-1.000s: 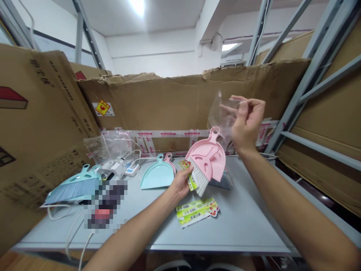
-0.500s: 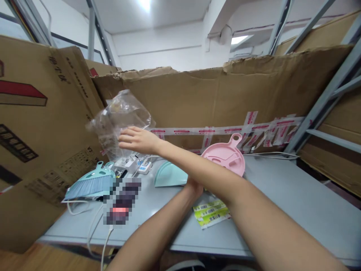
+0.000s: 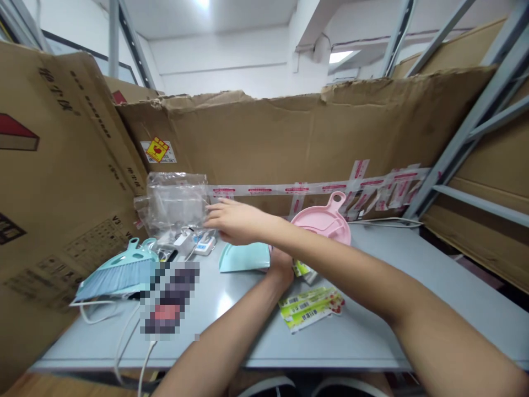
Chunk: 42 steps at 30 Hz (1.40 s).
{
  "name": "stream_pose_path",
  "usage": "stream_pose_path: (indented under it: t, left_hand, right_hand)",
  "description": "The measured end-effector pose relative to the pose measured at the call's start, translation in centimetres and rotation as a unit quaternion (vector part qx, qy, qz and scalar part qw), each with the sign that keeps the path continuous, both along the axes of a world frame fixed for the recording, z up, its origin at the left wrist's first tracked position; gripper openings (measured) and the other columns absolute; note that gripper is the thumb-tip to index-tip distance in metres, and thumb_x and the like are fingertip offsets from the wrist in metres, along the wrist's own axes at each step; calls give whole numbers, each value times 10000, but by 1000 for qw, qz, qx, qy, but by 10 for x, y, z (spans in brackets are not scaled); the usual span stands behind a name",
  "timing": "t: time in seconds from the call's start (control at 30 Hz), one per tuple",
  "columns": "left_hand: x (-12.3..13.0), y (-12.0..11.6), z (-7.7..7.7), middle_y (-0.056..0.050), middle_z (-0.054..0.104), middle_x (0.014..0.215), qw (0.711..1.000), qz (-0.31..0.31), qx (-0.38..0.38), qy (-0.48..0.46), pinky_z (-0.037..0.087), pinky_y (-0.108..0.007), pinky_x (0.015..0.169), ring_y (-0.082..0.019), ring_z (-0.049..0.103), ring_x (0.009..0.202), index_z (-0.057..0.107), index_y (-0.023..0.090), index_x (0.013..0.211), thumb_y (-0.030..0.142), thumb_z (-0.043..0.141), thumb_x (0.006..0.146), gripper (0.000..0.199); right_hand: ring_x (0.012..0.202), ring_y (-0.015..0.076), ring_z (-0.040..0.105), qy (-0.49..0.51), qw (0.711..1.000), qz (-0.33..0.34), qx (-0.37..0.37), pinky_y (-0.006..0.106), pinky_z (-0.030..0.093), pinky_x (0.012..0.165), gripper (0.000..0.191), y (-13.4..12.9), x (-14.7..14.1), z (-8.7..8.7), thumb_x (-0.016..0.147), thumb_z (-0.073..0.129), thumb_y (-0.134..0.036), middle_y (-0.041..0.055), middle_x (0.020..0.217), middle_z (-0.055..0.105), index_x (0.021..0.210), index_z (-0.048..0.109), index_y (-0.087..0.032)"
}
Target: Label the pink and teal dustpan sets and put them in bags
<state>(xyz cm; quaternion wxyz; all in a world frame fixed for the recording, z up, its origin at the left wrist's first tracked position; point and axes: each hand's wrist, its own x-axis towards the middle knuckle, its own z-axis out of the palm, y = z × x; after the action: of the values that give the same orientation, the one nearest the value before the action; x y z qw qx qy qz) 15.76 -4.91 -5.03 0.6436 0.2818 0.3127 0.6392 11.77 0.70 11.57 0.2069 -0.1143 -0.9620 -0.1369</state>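
Note:
My right hand [image 3: 237,220] reaches across to the left over my left arm. Its fingers are stretched out and it holds nothing. Just left of its fingertips, a clear plastic bag [image 3: 176,201] rests against the cardboard. Below my right forearm, my left hand [image 3: 281,266] closes at the right end of a teal dustpan [image 3: 246,258]; its fingers are mostly hidden by the forearm. Behind the forearm lies a pink dustpan [image 3: 324,223] with a looped handle. Green-and-yellow packets [image 3: 308,309] lie right of my left wrist.
At left, a teal dustpan with a blue-bristled hand broom [image 3: 119,273] stands near a blurred-out device [image 3: 171,298] with a white cable. White adapters [image 3: 204,243] sit behind it. Cardboard walls [image 3: 264,143] enclose the grey table [image 3: 397,292]; a metal frame [image 3: 448,132] rises at right.
My right hand has drawn back to the right, away from the plastic bag. The bag has dropped lower against the cardboard, uncovering a yellow label. My left hand stays by the teal dustpan.

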Motion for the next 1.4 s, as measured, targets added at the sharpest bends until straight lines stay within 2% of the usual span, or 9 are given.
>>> stream_pose_path:
  t: [0.1, 0.23, 0.3, 0.47, 0.63, 0.83, 1.0, 1.23, 1.4]
  left_hand:
    - [0, 4, 2, -104, 853, 1026, 999, -49, -19, 2, 644, -463, 970, -301, 820, 963, 767, 171, 1052, 311, 1052, 621, 535]
    - [-3, 6, 3, -90, 847, 973, 999, -43, -32, 5, 656, -457, 966, -305, 832, 963, 733, 174, 1034, 320, 1088, 581, 594]
    - [-3, 5, 4, -95, 853, 1007, 999, -37, -27, 11, 658, -458, 976, -312, 834, 1008, 727, 184, 1062, 329, 1089, 598, 606]
    - [-2, 1, 6, -102, 853, 1010, 998, -48, -20, 28, 664, -460, 983, -327, 833, 1053, 722, 180, 1068, 348, 1086, 623, 599]
    - [-6, 0, 10, -121, 846, 987, 996, -64, -24, 53, 673, -471, 969, -342, 834, 1039, 727, 160, 1039, 352, 1088, 627, 580]
    - [-10, -2, 21, -101, 847, 958, 995, -67, -19, 73, 674, -472, 970, -339, 837, 1008, 732, 177, 1017, 378, 1105, 585, 606]
    - [-16, -9, 36, -105, 846, 955, 994, -51, -11, 98, 672, -463, 934, -346, 838, 989, 734, 170, 1028, 411, 1097, 583, 623]
    - [-83, -56, 37, -109, 849, 1015, 991, 55, -23, 117, 682, -428, 893, -349, 836, 1052, 727, 171, 1163, 395, 1042, 649, 643]
    - [-152, -88, 18, -90, 847, 1081, 978, 142, -45, 149, 690, -410, 884, -325, 830, 1089, 671, 202, 1256, 338, 1001, 696, 664]
  right_hand:
    - [1296, 259, 704, 166, 980, -94, -57, 481, 525, 1192, 282, -22, 108, 4, 1031, 691, -184, 80, 1296, 810, 1288, 785, -251]
    - [1386, 353, 636, 474, 814, -336, -9, 600, 492, 1226, 366, -27, 238, -24, 1004, 749, -374, 189, 1415, 698, 1326, 738, -198]
    - [1277, 354, 703, 519, 760, -377, -103, 573, 575, 1137, 604, -23, 273, -50, 898, 853, -505, 219, 1442, 665, 1373, 686, -172]
    - [916, 273, 804, 520, 647, -255, -497, 377, 666, 752, 829, -25, 285, -99, 776, 934, -580, 111, 1115, 821, 1427, 580, -207]
    - [850, 234, 798, 536, 623, -195, -535, 315, 634, 711, 706, -31, 279, -109, 733, 976, -456, 73, 1009, 846, 1299, 628, -216]
    - [670, 200, 735, 576, 582, -207, -535, 263, 537, 572, 604, -26, 282, -117, 703, 976, -566, 38, 818, 808, 1017, 574, -241]
    - [601, 181, 659, 589, 598, -244, -486, 262, 486, 543, 527, -19, 271, -113, 688, 946, -601, 11, 708, 739, 878, 630, -225]
    - [847, 213, 759, 355, 777, -365, -369, 266, 534, 723, 86, -4, 188, -68, 882, 801, -263, 76, 921, 841, 873, 777, -181]
    - [960, 234, 816, 117, 857, -379, -330, 242, 554, 748, 288, 0, 90, -57, 848, 801, -106, 115, 1090, 869, 1130, 813, -165]
